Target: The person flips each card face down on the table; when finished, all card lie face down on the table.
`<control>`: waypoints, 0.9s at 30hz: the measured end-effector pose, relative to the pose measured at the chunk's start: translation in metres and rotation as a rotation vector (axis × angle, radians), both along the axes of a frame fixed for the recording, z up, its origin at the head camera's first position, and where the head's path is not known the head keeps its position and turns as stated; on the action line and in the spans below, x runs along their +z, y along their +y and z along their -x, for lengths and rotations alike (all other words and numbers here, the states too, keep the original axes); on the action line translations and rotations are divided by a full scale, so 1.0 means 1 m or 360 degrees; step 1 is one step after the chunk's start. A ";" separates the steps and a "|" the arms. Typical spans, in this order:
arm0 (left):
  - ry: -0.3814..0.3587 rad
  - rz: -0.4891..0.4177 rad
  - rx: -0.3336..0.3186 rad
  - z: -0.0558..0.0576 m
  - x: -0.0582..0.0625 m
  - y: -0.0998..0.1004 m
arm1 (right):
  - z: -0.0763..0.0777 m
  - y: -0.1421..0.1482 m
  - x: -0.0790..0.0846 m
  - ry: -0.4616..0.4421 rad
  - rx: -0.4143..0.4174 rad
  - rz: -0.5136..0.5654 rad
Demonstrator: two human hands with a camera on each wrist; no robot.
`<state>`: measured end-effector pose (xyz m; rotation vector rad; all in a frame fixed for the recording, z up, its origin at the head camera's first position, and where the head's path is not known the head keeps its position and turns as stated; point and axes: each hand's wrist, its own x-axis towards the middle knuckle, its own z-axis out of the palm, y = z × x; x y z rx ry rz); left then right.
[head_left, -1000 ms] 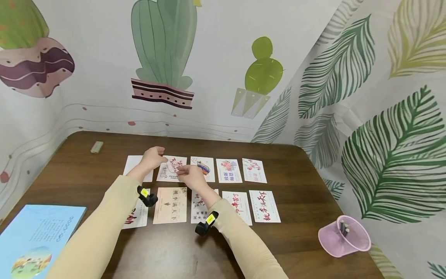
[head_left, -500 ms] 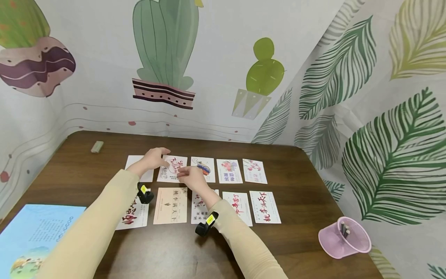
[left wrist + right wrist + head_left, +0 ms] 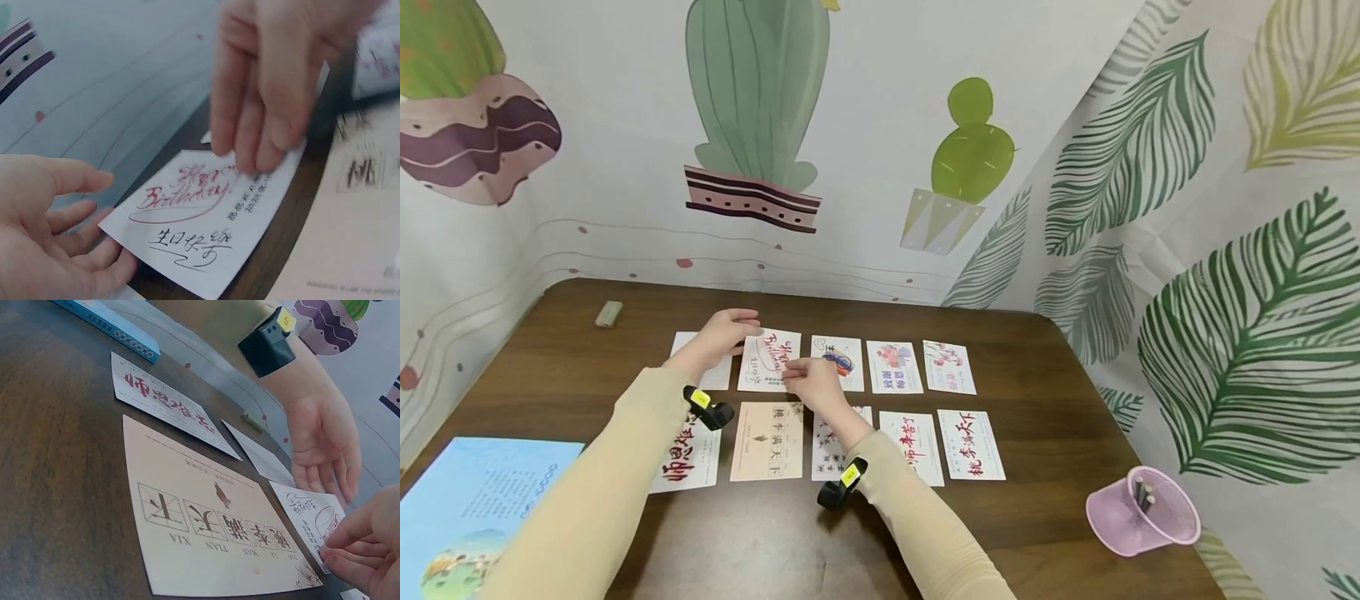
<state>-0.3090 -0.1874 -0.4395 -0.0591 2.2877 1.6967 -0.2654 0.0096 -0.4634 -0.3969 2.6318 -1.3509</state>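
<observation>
A white birthday card (image 3: 769,360) with red "Happy Birthday" lettering lies between both hands, in the back row of cards. My left hand (image 3: 721,337) is at its left edge; in the left wrist view the left fingers (image 3: 94,253) touch the card's corner while the thumb stays apart above it. On the opposite side, my right hand (image 3: 820,387) pinches the card's right edge between thumb and fingers, seen close in the right wrist view. A peach card (image 3: 767,442) lies just in front, and a card with a colourful drawing (image 3: 842,362) is to the right.
Several other cards lie in two rows, including a flower card (image 3: 893,367) and a red-lettered card (image 3: 971,445). A blue book (image 3: 497,483) is at left, a pink pen holder (image 3: 1138,512) at right. A small pale green block (image 3: 609,314) lies at back left.
My left hand first moved right over the birthday card, then drew back to its left edge. The card has shifted slightly left. My right hand has barely moved.
</observation>
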 end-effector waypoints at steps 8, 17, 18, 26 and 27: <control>-0.0213 -0.0385 0.0045 -0.007 -0.005 -0.013 | -0.003 -0.003 0.001 -0.0014 -0.0048 0.0042; -0.0253 -0.0531 -0.0061 -0.028 -0.011 -0.029 | -0.005 -0.004 0.000 0.0014 -0.0087 0.0017; -0.0259 -0.0507 -0.0091 -0.030 -0.012 -0.029 | -0.004 -0.004 0.000 0.0016 -0.0088 0.0015; -0.0199 -0.0507 -0.0087 -0.048 -0.015 -0.020 | -0.004 -0.005 0.001 -0.0011 -0.0063 0.0045; -0.0183 -0.0525 -0.0059 -0.050 -0.015 -0.019 | -0.004 -0.005 0.002 -0.0012 -0.0052 0.0049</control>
